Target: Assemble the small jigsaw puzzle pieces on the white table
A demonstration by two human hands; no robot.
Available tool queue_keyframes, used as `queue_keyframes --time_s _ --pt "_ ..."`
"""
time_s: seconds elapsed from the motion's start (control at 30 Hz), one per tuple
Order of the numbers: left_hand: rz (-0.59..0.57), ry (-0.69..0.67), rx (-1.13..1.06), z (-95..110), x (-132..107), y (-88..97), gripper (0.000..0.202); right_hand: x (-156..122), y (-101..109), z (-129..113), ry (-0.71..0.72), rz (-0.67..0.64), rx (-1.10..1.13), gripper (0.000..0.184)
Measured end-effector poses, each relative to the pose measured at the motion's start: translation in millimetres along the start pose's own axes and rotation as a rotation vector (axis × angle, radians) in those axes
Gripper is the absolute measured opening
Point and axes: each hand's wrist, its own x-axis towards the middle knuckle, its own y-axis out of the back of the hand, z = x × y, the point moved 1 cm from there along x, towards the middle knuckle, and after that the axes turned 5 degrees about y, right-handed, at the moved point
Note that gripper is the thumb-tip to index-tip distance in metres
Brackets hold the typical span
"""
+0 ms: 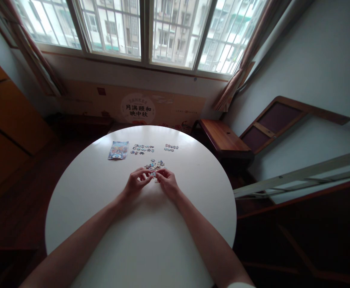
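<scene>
My left hand (136, 181) and my right hand (167, 182) rest side by side on a round white table (103, 208). Both have their fingers pinched together over a small cluster of jigsaw pieces (154, 165). The fingertips meet at the near edge of that cluster and seem to grip small pieces there. Which piece sits in which hand is too small to make out. Farther back lie two more groups of loose pieces (142, 149) (171, 147) and a colourful picture card (118, 150) at the left.
A wooden bench (223, 138) stands beyond the table's right edge, with a folded wooden frame (278, 120) against the wall. A large barred window (145, 32) fills the back wall. An orange cabinet (4, 120) is on the left.
</scene>
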Motion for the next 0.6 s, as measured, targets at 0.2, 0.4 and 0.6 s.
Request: queue_keyframes --time_s 0.2,0.4,0.6 --pt "0.024 0.006 0.007 6.5 1.4 0.4 0.015 0.3 0.6 1.8 -0.002 -0.010 -0.019 0.020" --pt "0.032 0.015 0.010 8.8 1.5 0.8 0.014 0.5 0.0 0.7 0.000 -0.027 -0.039 0.023" --pt "0.028 0.029 -0.005 8.3 1.1 0.6 0.014 0.5 0.6 0.4 -0.004 -0.072 -0.036 0.028"
